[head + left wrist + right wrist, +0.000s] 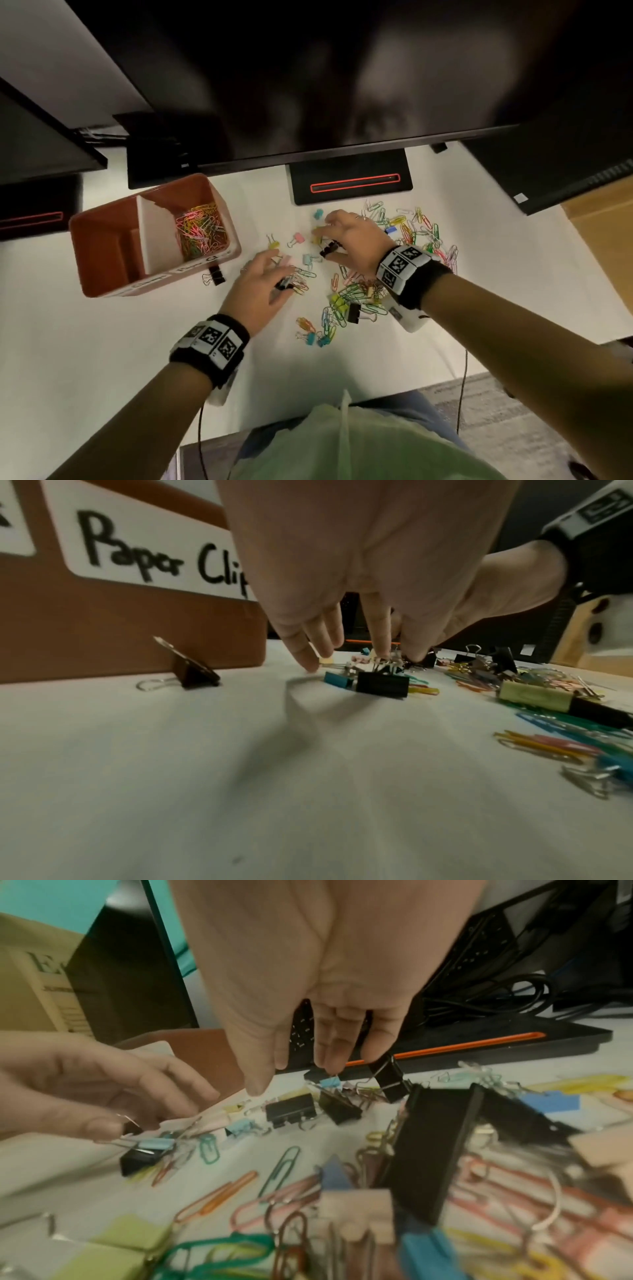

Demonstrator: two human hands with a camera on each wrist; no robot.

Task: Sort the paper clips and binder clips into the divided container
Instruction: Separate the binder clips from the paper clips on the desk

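The left hand [258,287], palm down, pinched the wire handle of a black binder clip [382,685] near the container [113,236], and the right hand [352,236] hovered with fingers pointing down over the scattered clips [356,298], its grip impossible to tell.

We have bare desk [102,342] on the near left, an open way to the divided container [102,240], whose top is open. One black binder clip [214,275] lies just before its front wall. The monitor [308,85] overhangs the far side, its stand base [351,195] behind the scattered clips [411,229] crowding the right.
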